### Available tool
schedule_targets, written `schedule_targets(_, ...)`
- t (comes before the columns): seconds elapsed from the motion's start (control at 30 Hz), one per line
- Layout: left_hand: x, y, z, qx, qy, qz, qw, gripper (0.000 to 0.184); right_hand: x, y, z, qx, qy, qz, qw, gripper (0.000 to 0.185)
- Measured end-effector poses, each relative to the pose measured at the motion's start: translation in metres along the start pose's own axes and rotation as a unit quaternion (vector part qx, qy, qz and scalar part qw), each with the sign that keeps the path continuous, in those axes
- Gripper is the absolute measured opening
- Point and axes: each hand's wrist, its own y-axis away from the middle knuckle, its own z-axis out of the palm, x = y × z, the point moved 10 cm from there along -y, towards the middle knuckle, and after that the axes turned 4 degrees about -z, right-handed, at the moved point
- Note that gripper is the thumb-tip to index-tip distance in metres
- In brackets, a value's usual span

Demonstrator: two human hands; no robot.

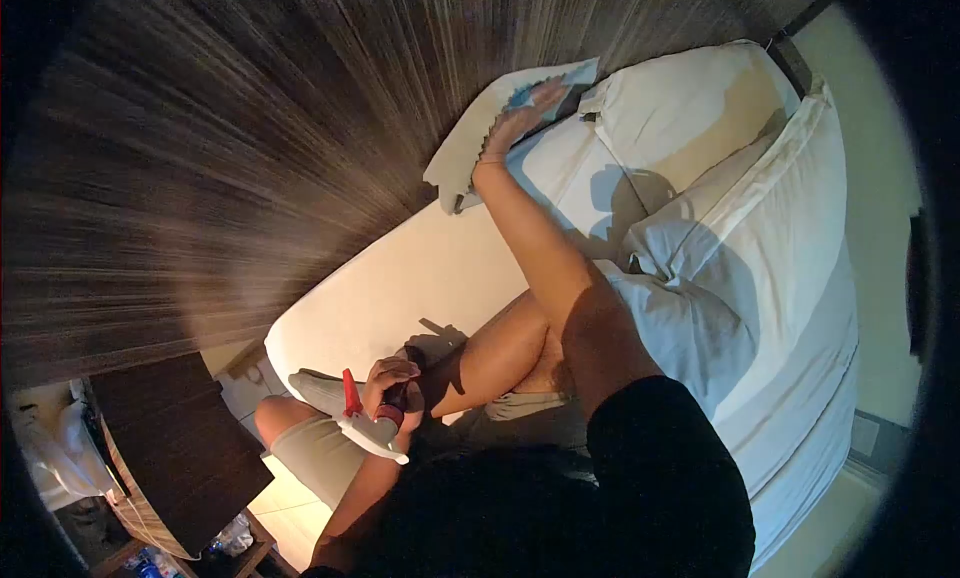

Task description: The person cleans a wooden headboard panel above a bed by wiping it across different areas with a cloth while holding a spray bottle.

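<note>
At the lower left, my left hand (390,386) is wrapped round a spray bottle (393,410). Its white head and red trigger stick out from the fingers, and the dark body is mostly covered by my palm. My right hand (520,120) is stretched out far up to the dark wood-grain panel. It lies flat with extended fingers over a pale cloth (462,158) that has a blue patch at one end. Whether the palm presses the cloth against the panel I cannot tell.
The streaked brown panel (250,128) borders a mattress with a pale cover (370,268). Rumpled white bedding (760,268) lies at the right. My bent legs rest on and beside the mattress. A dark wooden cabinet (175,448) stands at the lower left, with plastic-wrapped items nearby.
</note>
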Motion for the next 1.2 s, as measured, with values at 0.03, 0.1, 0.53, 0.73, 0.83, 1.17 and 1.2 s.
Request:
schedule_targets(0.03, 0.001, 0.000, 0.000, 0.001, 0.000, 0.002, 1.000, 0.014, 0.010, 0.009, -0.001, 0.008, -0.016, 0.047, 0.999, 0.092)
schedule_targets(0.1, 0.006, -0.002, 0.000, 0.008, -0.002, 0.015, 1.000, 0.016, 0.011, 0.018, 0.002, 0.016, -0.035, 0.092, 0.995, 0.091)
schedule_targets(0.53, 0.015, -0.004, 0.001, -0.006, 0.002, 0.021, 1.000, 0.018, -0.102, -0.014, 0.009, -0.169, 0.044, -0.115, 0.978, 0.101)
schedule_targets(0.73, 0.011, -0.003, 0.001, -0.002, 0.017, 0.012, 1.000, 0.017, -0.028, -0.012, -0.005, -0.073, 0.013, -0.050, 0.996, 0.097)
schedule_targets(0.83, 0.009, -0.004, 0.001, 0.001, 0.005, 0.007, 1.000, 0.017, -0.011, 0.011, -0.002, -0.062, 0.034, 0.053, 0.996, 0.095)
schedule_targets(1.17, 0.013, -0.004, 0.004, -0.003, -0.007, 0.005, 1.000, 0.013, -0.104, 0.033, 0.018, -0.199, -0.030, -0.013, 0.980, 0.119)
schedule_targets(1.2, 0.011, -0.003, 0.003, 0.004, -0.006, 0.010, 1.000, 0.013, -0.110, 0.025, 0.017, -0.187, -0.024, -0.060, 0.980, 0.119)
